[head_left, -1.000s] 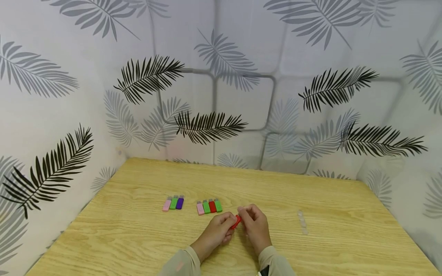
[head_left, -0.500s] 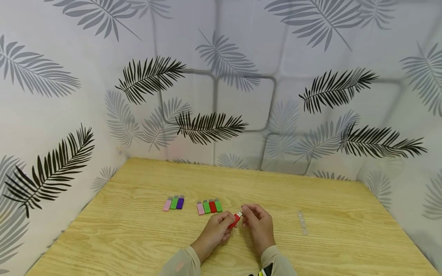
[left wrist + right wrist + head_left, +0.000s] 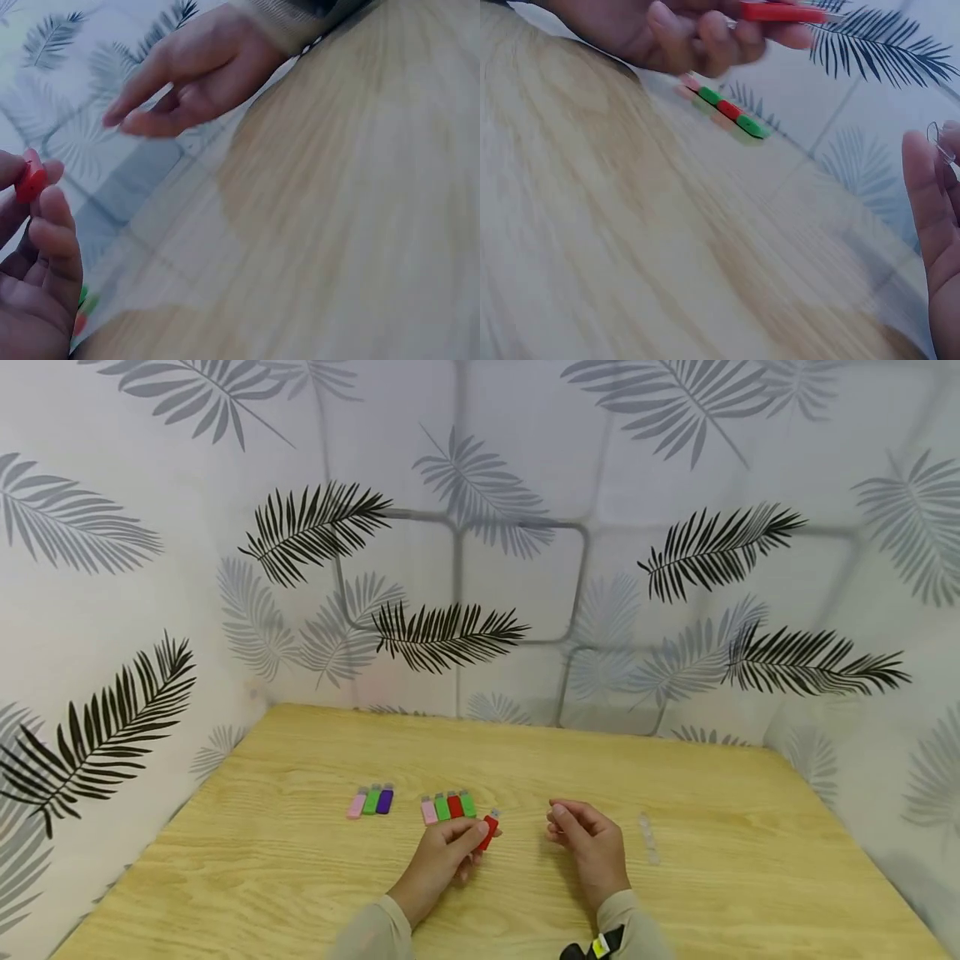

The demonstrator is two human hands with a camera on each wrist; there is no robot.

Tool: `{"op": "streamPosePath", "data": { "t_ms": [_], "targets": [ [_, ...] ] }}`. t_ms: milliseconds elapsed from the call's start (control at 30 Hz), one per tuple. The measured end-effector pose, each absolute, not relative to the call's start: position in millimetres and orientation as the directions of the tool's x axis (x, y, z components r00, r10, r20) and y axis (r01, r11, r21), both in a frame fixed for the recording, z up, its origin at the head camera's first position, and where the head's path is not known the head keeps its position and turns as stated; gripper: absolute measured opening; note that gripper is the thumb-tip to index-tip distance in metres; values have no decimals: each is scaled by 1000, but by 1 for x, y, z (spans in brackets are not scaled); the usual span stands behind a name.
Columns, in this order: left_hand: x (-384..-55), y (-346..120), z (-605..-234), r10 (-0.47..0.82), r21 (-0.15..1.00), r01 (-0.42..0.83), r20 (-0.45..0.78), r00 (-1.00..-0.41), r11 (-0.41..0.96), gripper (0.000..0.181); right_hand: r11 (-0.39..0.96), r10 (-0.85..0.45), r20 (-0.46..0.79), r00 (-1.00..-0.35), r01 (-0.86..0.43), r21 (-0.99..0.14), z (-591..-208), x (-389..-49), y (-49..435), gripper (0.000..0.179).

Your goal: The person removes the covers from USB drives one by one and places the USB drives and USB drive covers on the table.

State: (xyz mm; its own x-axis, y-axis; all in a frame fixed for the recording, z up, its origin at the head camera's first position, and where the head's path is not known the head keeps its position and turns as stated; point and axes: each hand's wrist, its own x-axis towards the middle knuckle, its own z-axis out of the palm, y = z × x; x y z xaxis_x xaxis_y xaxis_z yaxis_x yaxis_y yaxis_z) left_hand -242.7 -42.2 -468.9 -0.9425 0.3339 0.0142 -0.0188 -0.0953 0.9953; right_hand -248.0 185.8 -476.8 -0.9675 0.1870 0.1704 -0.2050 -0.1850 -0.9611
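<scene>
- Red USB flash drive [image 3: 488,832]: uncapped, metal plug showing, pinched in left hand [image 3: 438,858] (at 5 o'clock from the coloured row [image 3: 447,806]).
- Right hand [image 3: 592,847]: fingers pinch a clear cap [image 3: 939,142].

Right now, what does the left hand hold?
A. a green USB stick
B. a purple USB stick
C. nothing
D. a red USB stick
D: the left hand pinches a red USB stick in its fingers, just right of the row of four sticks lying on the table.
</scene>
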Motion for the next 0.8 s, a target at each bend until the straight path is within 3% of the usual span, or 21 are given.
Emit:
{"op": "streamPosePath", "data": {
  "t_ms": [167, 300, 400, 533, 633, 800],
  "targets": [
    [-251, -72, -469, 191, 996, 7, 25, -981, -94, 43, -188, 280, 249, -927, -308, -933, -473, -243, 207, 35],
    [-255, -93, -472, 29, 995, 23, 26, -999, -96, 35, -112, 524, 341, -780, -460, -881, -470, -240, 229, 26],
    [-257, -100, -474, -52, 999, 40, 39, -998, -34, 31, -83, 678, 311, -665, -491, -867, -469, -241, 250, 20],
    [-260, -101, -477, -121, 996, 17, 27, -992, 83, 27, -107, 777, 197, -598, -433, -895, -470, -242, 279, 14],
    [-262, -100, -475, -132, 993, -25, -9, -991, 114, 27, -121, 802, 128, -583, -369, -921, -470, -243, 297, 11],
    [-265, -100, -472, -112, 982, -86, -67, -991, 171, 27, -46, 767, 72, -637, -166, -985, -471, -244, 312, 22]
  ]
}}
